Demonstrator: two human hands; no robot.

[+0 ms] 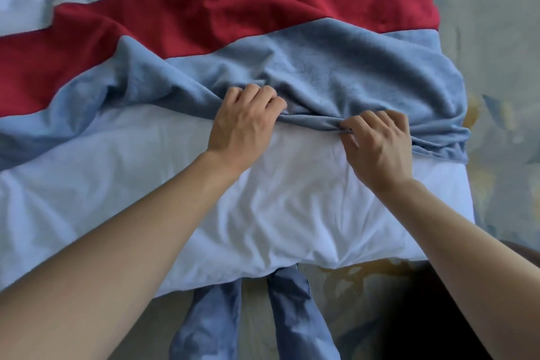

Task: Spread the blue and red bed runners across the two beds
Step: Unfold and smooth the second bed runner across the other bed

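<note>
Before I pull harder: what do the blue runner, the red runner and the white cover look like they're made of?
Blue runner: seems a soft, matte fleece or brushed knit; fuzzy nap, thick rounded folds.
Red runner: probably similar matte cloth; lies flatter, weave unclear.
White cover: looks like smooth thin woven cotton or blend; fine sharp creases.

The blue runner [336,67] was a soft, matt cloth with a faintly fuzzy nap — fleece-like, heavily creased. The red runner [263,6] looked a similar matt fabric, lying smoother. The white bedding [263,213] was thin, smooth cotton-like cloth — finely wrinkled, faintly sheened. The floor [502,38] looked hard, mottled.
</note>
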